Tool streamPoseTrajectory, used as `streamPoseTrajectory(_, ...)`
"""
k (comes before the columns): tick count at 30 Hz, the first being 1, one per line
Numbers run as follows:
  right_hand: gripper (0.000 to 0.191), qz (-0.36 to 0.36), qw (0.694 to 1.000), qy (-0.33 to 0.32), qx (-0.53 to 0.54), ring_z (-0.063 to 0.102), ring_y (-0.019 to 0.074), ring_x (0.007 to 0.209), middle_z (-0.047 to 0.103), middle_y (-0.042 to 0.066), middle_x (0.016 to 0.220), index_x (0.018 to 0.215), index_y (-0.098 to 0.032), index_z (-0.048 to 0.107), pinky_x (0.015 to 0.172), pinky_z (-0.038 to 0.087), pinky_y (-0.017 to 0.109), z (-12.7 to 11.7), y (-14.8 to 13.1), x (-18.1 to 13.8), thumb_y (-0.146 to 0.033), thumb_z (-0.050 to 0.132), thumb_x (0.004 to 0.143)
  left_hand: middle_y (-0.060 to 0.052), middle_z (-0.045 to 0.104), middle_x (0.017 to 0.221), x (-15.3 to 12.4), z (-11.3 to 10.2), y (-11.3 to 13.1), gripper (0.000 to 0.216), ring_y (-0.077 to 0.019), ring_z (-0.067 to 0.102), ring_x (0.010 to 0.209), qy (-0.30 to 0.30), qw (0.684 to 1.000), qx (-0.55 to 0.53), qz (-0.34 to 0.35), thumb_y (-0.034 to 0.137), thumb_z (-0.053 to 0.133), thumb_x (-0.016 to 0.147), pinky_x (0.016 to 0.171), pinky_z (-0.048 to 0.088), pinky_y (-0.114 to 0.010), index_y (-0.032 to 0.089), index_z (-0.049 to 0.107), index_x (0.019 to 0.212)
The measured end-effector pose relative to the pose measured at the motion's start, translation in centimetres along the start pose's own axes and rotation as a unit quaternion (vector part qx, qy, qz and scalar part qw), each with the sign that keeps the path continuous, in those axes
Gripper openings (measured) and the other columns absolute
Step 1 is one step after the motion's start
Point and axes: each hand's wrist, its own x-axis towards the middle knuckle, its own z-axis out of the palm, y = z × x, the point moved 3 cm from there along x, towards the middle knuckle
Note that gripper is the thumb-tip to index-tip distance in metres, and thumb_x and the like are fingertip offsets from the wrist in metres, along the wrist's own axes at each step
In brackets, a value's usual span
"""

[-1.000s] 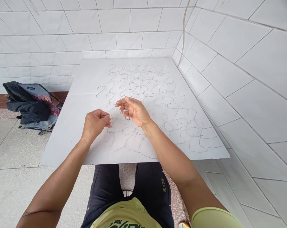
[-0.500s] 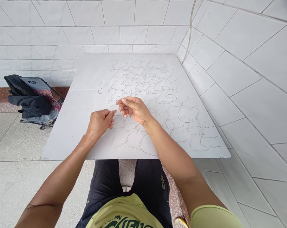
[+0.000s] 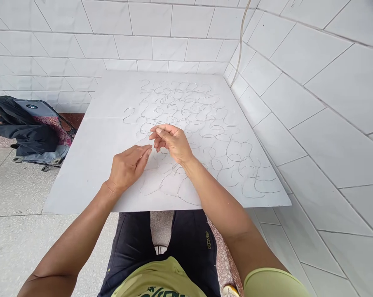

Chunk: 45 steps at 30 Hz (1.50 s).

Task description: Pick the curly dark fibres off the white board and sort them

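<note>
A white board point(image 3: 90, 161) lies over my lap, covered with several thin wire squiggles point(image 3: 205, 119) laid in rows. My right hand point(image 3: 170, 142) hovers over the board's middle, thumb and fingertips pinched on a thin wire piece that I can barely make out. My left hand point(image 3: 129, 165) is just left of it, fingers stretched forward and close together, fingertips near the right hand's fingers. Whether the left fingers hold the wire is unclear.
White tiled walls stand behind and to the right of the board. A thin hose point(image 3: 240, 41) hangs down the corner. A dark bag with clothes point(image 3: 31, 130) lies on the floor at the left.
My left hand has gone from a closed pinch to stretched fingers and slid toward the right hand. The right hand's fingers have curled closer together.
</note>
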Motion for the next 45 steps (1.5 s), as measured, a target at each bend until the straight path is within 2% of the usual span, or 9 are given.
streamPoseTrajectory(3, 0.033, -0.074, 0.985, 0.056, -0.145, 0.064, 0.0122, 0.068, 0.074, 0.002, 0.093, 0.104, -0.023, 0.073, 0.061, 0.055, 0.025, 0.0, 0.0, -0.3, -0.055, 0.062, 0.1, -0.007, 0.075, 0.082, 0.1, 0.2, 1.0, 0.021, -0.0211, 0.07, 0.079, -0.006, 0.982, 0.125, 0.142, 0.026, 0.063, 0.102, 0.075, 0.053, -0.037, 0.019, 0.076, 0.117)
streamPoseTrajectory(7, 0.038, -0.086, 0.974, 0.091, -0.188, 0.067, 0.0142, 0.072, 0.075, 0.002, 0.089, 0.107, -0.026, 0.072, 0.064, 0.056, 0.026, 0.1, 0.1, -0.5, -0.06, 0.058, 0.101, -0.003, 0.069, 0.074, 0.4, 0.6, 1.4, 0.022, -0.0197, 0.066, 0.075, -0.048, 0.969, 0.133, 0.202, 0.029, 0.062, 0.104, 0.093, 0.055, -0.044, 0.017, 0.074, 0.117)
streamPoseTrajectory(11, 0.053, -0.026, 0.996, 0.057, -0.065, 0.076, 0.0205, 0.088, 0.079, 0.007, 0.096, 0.113, -0.022, 0.07, 0.084, 0.062, 0.036, 0.5, 0.0, -0.3, -0.07, 0.053, 0.099, 0.001, 0.059, 0.064, 0.2, 1.3, 1.0, 0.028, -0.0173, 0.06, 0.065, -0.081, 0.981, 0.06, 0.163, 0.042, 0.063, 0.104, 0.098, 0.055, -0.047, 0.018, 0.076, 0.103)
streamPoseTrajectory(17, 0.067, -0.006, 0.999, 0.017, 0.038, 0.07, 0.027, 0.123, 0.08, 0.011, 0.113, 0.123, -0.022, 0.067, 0.11, 0.052, 0.049, 1.3, -0.8, -0.4, -0.08, 0.045, 0.097, 0.001, 0.054, 0.059, 0.0, 1.9, 2.0, 0.045, -0.0185, 0.057, 0.067, -0.158, 0.986, -0.062, 0.005, 0.062, 0.07, 0.094, 0.074, 0.051, -0.036, 0.018, 0.079, 0.101)
streamPoseTrajectory(21, 0.064, -0.017, 0.998, 0.017, 0.061, 0.067, 0.0275, 0.129, 0.08, 0.01, 0.113, 0.126, -0.023, 0.066, 0.115, 0.048, 0.052, 1.5, -1.2, -0.4, -0.077, 0.045, 0.099, 0.005, 0.052, 0.062, -0.2, 2.2, 3.1, 0.048, -0.0124, 0.047, 0.057, -0.278, 0.921, -0.205, -0.18, 0.062, 0.073, 0.09, 0.058, 0.04, -0.028, 0.021, 0.077, 0.114)
streamPoseTrajectory(25, 0.059, -0.007, 0.998, 0.01, 0.063, 0.071, 0.0254, 0.123, 0.08, 0.008, 0.108, 0.125, -0.025, 0.066, 0.116, 0.048, 0.05, 1.5, -1.5, -0.5, -0.074, 0.044, 0.101, 0.005, 0.06, 0.064, -0.3, 2.4, 3.2, 0.055, -0.014, 0.056, 0.062, -0.331, 0.829, -0.363, -0.266, 0.057, 0.079, 0.087, 0.068, 0.047, -0.03, 0.02, 0.07, 0.126)
streamPoseTrajectory(32, 0.058, -0.006, 0.997, 0.014, 0.07, 0.074, 0.0239, 0.113, 0.079, 0.006, 0.102, 0.128, -0.024, 0.064, 0.113, 0.051, 0.048, 1.7, -1.7, -0.9, -0.071, 0.04, 0.104, 0.001, 0.07, 0.065, 0.6, 3.2, 2.5, 0.037, -0.0169, 0.069, 0.078, -0.369, 0.771, -0.431, -0.289, 0.047, 0.078, 0.091, 0.097, 0.051, -0.039, 0.022, 0.076, 0.118)
streamPoseTrajectory(39, 0.066, 0.015, 0.999, 0.029, 0.03, 0.074, 0.0214, 0.105, 0.075, 0.005, 0.094, 0.131, -0.023, 0.063, 0.098, 0.06, 0.041, 1.7, -1.9, -0.9, -0.075, 0.033, 0.104, -0.018, 0.08, 0.107, 2.3, 5.1, 1.6, 0.042, -0.0302, 0.077, 0.095, -0.487, 0.626, -0.556, -0.249, 0.051, 0.071, 0.096, 0.091, 0.058, -0.052, 0.022, 0.078, 0.125)
streamPoseTrajectory(45, 0.075, 0.011, 0.999, 0.035, -0.007, 0.072, 0.0198, 0.085, 0.072, 0.003, 0.081, 0.134, -0.022, 0.065, 0.083, 0.061, 0.037, 0.8, -2.1, -0.6, -0.081, 0.034, 0.1, -0.009, 0.076, 0.086, 2.1, 6.8, 2.0, 0.046, -0.0233, 0.074, 0.081, -0.468, 0.611, -0.579, -0.269, 0.041, 0.084, 0.085, 0.085, 0.061, -0.046, 0.024, 0.078, 0.128)
